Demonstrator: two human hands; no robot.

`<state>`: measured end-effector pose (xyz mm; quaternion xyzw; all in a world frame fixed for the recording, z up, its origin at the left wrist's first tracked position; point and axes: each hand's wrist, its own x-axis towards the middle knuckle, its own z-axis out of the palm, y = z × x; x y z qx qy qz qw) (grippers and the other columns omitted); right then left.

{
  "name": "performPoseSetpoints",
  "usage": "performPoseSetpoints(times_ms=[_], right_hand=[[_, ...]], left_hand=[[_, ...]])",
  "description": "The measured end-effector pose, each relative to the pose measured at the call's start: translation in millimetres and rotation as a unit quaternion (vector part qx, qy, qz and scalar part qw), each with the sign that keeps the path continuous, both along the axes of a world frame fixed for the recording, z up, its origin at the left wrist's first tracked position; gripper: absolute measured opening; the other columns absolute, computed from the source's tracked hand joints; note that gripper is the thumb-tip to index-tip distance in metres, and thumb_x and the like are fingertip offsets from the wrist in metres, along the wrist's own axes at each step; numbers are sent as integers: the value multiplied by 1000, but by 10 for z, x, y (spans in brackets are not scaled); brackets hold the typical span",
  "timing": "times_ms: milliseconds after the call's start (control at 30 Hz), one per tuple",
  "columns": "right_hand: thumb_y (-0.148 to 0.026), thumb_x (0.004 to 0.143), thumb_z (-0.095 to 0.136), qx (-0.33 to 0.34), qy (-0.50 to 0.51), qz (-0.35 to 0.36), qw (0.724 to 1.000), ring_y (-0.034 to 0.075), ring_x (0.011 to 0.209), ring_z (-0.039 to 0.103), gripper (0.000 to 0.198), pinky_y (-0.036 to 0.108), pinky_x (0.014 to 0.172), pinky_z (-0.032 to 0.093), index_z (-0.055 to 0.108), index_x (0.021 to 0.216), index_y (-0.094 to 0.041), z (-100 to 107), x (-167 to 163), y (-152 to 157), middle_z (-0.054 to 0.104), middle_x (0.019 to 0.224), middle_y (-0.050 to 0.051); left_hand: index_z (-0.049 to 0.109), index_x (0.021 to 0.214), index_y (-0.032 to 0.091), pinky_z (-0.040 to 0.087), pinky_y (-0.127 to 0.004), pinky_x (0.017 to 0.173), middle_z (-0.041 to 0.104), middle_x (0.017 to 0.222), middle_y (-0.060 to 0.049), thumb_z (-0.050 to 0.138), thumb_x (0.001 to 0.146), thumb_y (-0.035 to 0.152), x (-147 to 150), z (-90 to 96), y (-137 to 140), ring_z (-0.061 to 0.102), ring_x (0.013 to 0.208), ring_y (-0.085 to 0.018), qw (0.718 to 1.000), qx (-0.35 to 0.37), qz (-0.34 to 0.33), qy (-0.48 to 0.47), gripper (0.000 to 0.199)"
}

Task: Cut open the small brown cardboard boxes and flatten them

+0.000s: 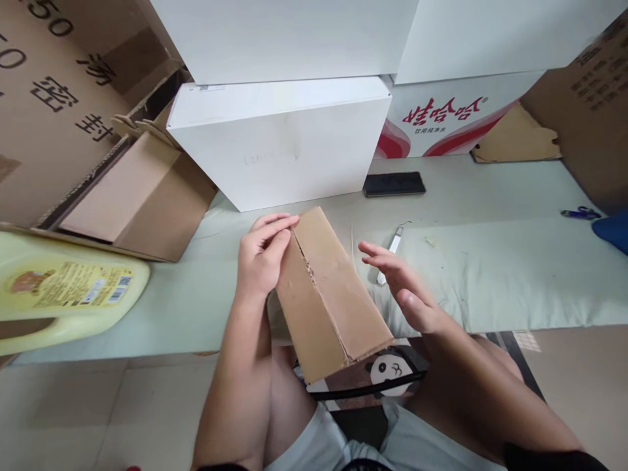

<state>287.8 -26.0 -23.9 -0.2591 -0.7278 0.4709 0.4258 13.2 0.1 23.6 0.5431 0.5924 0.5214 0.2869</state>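
Note:
A brown cardboard box point(338, 281) sits tilted at the table's near edge, its lower end reaching out over my lap. Its two top flaps are folded together along a ragged middle seam. My left hand point(265, 252) grips the far left corner, fingers over the edge and thumb on the flap. My right hand point(402, 281) hovers just right of the box, fingers stretched out, with nothing in it. Beyond those fingers lies a white-handled tool point(395, 242) with a thin hooked metal tip, partly hidden by the hand.
A black phone point(394, 184) lies before a white box point(289, 144) and a red-and-white printed carton point(441, 124). At left stand an open cardboard carton point(161, 203) and a yellow jug point(73, 288). A blue item point(581, 213) lies far right on the pale green cloth point(510, 261).

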Motion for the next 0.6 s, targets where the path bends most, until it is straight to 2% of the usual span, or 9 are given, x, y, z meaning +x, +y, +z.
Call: performPoseSetpoints(times_ms=[67, 133, 267, 333, 400, 467, 533, 600], right_hand=[[-63, 102, 47, -6, 5, 27, 1000, 28, 156, 40, 53, 51, 128, 34, 53, 149, -39, -1, 29, 23, 47, 165, 3], [-59, 100, 55, 7, -4, 64, 998, 27, 158, 38, 56, 50, 131, 30, 48, 152, -41, 24, 38, 39, 44, 167, 1], [-33, 98, 59, 31, -39, 128, 991, 25, 161, 29, 66, 51, 132, 28, 36, 160, -41, 61, -2, 38, 33, 173, 0], [-21, 95, 56, 35, -50, 132, 989, 22, 163, 26, 74, 51, 132, 27, 31, 162, -43, 55, -32, 30, 30, 174, -1], [-17, 95, 55, 37, -53, 121, 990, 21, 163, 25, 77, 52, 133, 25, 29, 162, -45, 45, -56, 23, 29, 174, -2], [-23, 97, 59, 41, -50, 112, 992, 22, 163, 26, 75, 53, 133, 25, 29, 162, -46, 45, -68, 16, 31, 174, -1], [-38, 98, 65, 38, -40, 103, 993, 26, 161, 31, 71, 55, 131, 29, 33, 161, -45, 63, -70, -2, 35, 172, 2], [-52, 96, 66, 7, -23, 77, 997, 29, 157, 38, 65, 57, 127, 35, 41, 156, -44, 98, -72, -37, 41, 169, 4]], left_hand=[[84, 91, 24, 52, -44, 111, 78, 114, -5, 66, 81, 29, -62, 17, 17, 68, 118, -26, 999, 0, 33, -39, 21], [83, 88, 26, 52, -43, 112, 80, 111, -3, 66, 78, 27, -117, 38, 33, 68, 121, -27, 993, -20, 76, -87, 20], [82, 87, 26, 53, -38, 109, 82, 108, -1, 63, 74, 28, -171, 69, 47, 69, 122, -28, 964, -73, 162, -196, 23], [82, 88, 25, 54, -36, 107, 82, 108, -2, 64, 73, 30, -175, 75, 45, 69, 121, -27, 955, -80, 177, -226, 24], [82, 88, 24, 54, -34, 106, 82, 109, -1, 64, 73, 30, -168, 78, 39, 69, 121, -26, 950, -79, 178, -244, 24], [82, 89, 24, 54, -33, 104, 82, 110, -2, 65, 74, 32, -148, 88, 29, 69, 121, -26, 946, -78, 176, -262, 24], [82, 91, 23, 56, -33, 100, 81, 111, -3, 66, 76, 34, -112, 109, 16, 69, 120, -25, 941, -83, 171, -279, 24], [81, 96, 21, 58, -33, 95, 81, 112, -4, 67, 78, 36, -67, 131, -2, 70, 118, -26, 936, -104, 161, -296, 28]])
